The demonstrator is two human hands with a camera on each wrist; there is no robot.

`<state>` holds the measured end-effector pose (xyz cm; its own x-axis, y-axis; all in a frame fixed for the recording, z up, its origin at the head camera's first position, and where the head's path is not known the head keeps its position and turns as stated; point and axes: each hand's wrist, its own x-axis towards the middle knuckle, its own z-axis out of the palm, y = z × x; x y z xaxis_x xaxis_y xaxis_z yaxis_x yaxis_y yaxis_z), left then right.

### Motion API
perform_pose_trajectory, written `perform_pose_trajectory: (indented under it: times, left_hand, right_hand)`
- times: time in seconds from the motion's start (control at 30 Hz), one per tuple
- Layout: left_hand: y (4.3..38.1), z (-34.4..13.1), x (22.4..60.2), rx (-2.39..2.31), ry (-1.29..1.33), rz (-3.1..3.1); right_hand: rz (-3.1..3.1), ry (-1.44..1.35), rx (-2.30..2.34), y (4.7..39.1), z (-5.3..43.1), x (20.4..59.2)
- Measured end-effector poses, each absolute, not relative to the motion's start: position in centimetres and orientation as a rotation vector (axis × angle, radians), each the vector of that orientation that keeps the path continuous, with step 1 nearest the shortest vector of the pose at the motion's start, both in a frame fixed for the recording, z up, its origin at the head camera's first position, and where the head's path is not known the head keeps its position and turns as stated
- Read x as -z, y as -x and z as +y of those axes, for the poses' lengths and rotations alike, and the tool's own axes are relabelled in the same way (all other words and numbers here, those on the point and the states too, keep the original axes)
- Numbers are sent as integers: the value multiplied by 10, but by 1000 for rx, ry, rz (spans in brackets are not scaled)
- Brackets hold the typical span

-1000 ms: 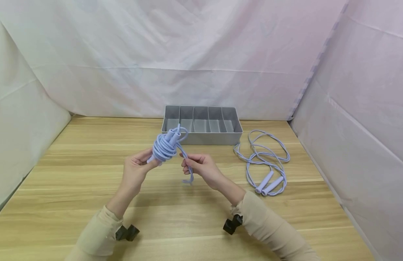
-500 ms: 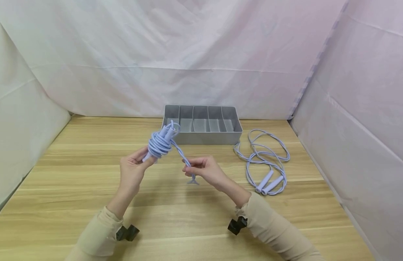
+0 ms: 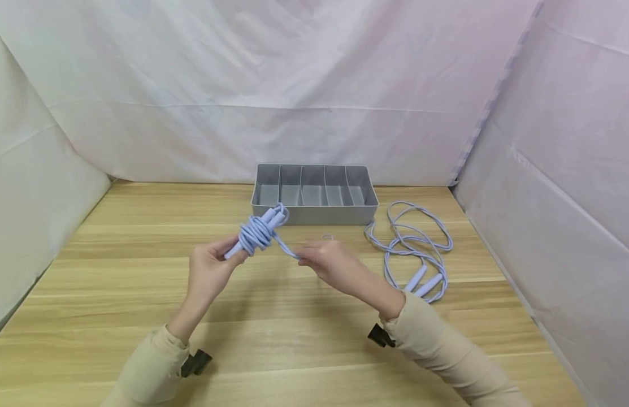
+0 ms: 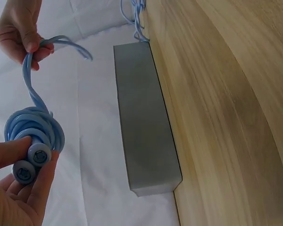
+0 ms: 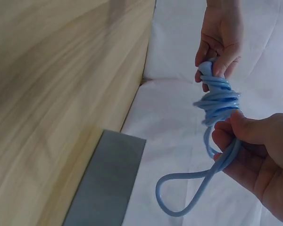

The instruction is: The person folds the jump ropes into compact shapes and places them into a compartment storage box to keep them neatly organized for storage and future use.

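A light blue jump rope (image 3: 256, 233) is wound in several turns around its own two handles, held up above the table. My left hand (image 3: 211, 268) grips the handles' lower ends, and their round end caps show between thumb and fingers in the left wrist view. The doubled tail of the cord runs from the coil to my right hand (image 3: 330, 261), which pinches it between thumb and fingers. Past those fingers a free loop of cord (image 5: 181, 175) hangs out in the right wrist view. To the right, a second light blue jump rope (image 3: 408, 240) lies loosely looped on the table.
A grey box (image 3: 314, 215) with several compartments in a row stands at the back of the wooden table (image 3: 141, 271), just beyond my hands. White cloth (image 3: 304, 85) hangs behind the table and along both sides.
My right hand has moved rightward and turned over, drawing the cord's tail away from the coil. My left hand has shifted only slightly, tilting the wound rope. The second rope and box stay put.
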<state>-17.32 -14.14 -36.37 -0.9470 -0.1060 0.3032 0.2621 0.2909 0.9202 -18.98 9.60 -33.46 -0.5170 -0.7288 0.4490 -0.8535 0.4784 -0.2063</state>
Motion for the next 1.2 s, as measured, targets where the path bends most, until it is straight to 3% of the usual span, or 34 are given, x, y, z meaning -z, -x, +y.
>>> perform_pose_trajectory:
  times: [0.27, 0.57, 0.87, 1.2]
  left_hand:
    - [170, -143, 364, 1238, 284, -2508]
    - [168, -136, 362, 1097, 505, -2675]
    - [166, -135, 358, 1106, 762, -2686]
    - [165, -143, 362, 1436, 966, -2632]
  right_hand:
    - [-2232, -1436, -244, 194, 100, 325]
    - [-2171, -1558, -177, 198, 97, 312]
    - [-2261, -1686, -440, 205, 93, 302]
    - [-2353, -1840, -1154, 222, 93, 308]
